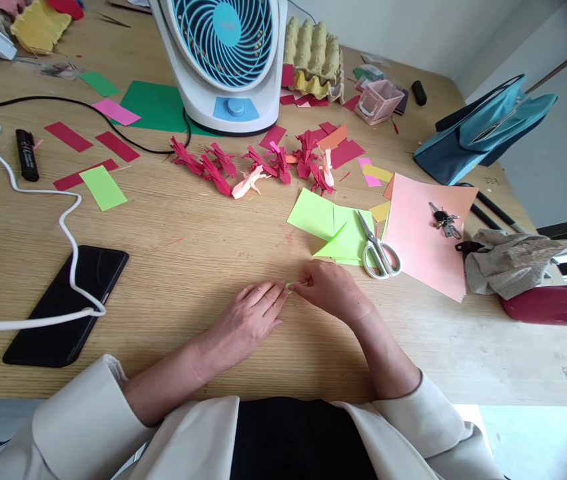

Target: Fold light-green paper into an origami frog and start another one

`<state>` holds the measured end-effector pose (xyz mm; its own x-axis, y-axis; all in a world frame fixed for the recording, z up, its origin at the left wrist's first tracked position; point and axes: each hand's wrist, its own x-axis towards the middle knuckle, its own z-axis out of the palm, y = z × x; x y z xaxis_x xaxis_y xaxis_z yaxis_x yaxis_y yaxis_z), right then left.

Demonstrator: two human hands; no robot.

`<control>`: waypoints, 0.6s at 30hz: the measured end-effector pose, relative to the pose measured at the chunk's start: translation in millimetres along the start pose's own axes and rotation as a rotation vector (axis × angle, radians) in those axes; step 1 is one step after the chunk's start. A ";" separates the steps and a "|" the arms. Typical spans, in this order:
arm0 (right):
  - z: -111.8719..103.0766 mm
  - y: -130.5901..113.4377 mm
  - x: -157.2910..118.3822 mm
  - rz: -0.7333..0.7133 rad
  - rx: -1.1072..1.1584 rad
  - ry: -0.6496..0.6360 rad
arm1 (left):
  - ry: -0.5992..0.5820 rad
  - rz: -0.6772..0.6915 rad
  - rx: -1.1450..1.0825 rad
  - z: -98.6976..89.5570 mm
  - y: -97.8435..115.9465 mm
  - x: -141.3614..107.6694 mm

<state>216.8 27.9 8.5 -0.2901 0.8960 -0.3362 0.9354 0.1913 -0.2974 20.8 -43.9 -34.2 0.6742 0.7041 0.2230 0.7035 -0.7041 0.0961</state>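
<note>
My left hand (250,317) lies on the wooden table with its fingers pressed together, their tips at a small light green paper piece (289,287). At the piece's right side, my right hand (328,287) pinches it between thumb and finger. Most of the piece is hidden under the fingers. Just beyond my right hand are light green sheets (313,215), one with a raised folded corner, and white-handled scissors (379,250) resting partly on them. Farther back, several folded red paper figures (218,175) stand in a row with a few pale pink ones (250,182).
A white fan (228,60) stands at the back. Pink sheets (418,233) with keys (446,221) lie right, near a blue bag (478,133). At left are a black tablet (68,307), a white cable (66,230) across it, a marker (26,155) and paper strips.
</note>
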 end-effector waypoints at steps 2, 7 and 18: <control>1.0 -1.2 -1.0 0.001 -0.001 0.008 | -0.016 -0.009 -0.004 -0.5 0.2 0.7; 4.3 -7.5 -6.6 0.000 0.009 0.038 | -0.076 -0.011 0.025 -4.8 0.6 4.1; 9.6 3.0 -4.4 -0.142 0.247 0.042 | 0.031 -0.014 0.021 -2.5 2.2 -0.5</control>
<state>219.0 20.8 0.6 -0.4015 0.8839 -0.2401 0.8068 0.2173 -0.5494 21.5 -46.0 -31.7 0.6569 0.7107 0.2517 0.7179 -0.6916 0.0790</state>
